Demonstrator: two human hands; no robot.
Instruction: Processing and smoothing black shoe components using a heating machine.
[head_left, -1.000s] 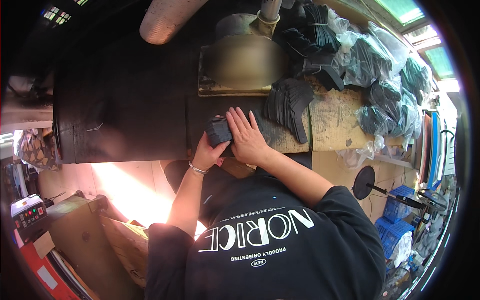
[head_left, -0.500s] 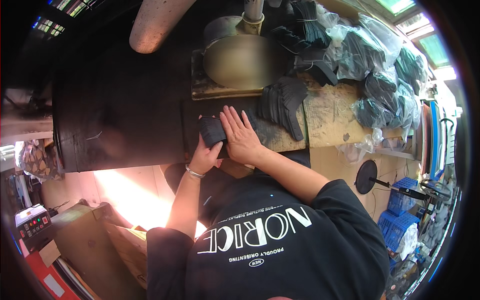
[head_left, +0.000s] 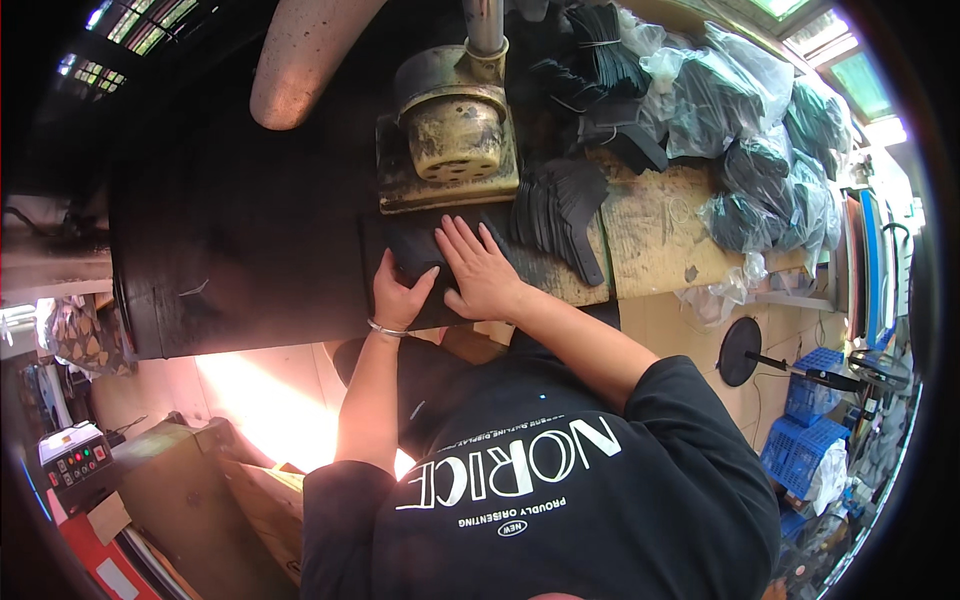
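Note:
On the dark worktable (head_left: 250, 270), a stack of thin black pieces (head_left: 415, 248) lies between my hands, its layers hard to tell apart against the dark surface. My left hand (head_left: 401, 293), with a bracelet at the wrist, holds the stack's near left corner between thumb and fingers. Flat against the stack's right side rests my right hand (head_left: 483, 270), its fingers stretched out and holding nothing. To the right of that hand, a fanned row of curved flat black pieces (head_left: 560, 215) lies on the bench.
A worn yellowish metal machine head (head_left: 455, 130) on a base stands just beyond my hands. A pale thick tube (head_left: 310, 60) hangs at the far left. Plastic bags of black pieces (head_left: 735, 110) crowd the far right. Blue crates (head_left: 803, 450) stand at right, cardboard (head_left: 185, 490) at left.
The stack has tipped from showing its layered edges to lying flatter and darker. My left hand has shifted slightly left, its thumb and finger wider apart. The right hand stays nearly in place.

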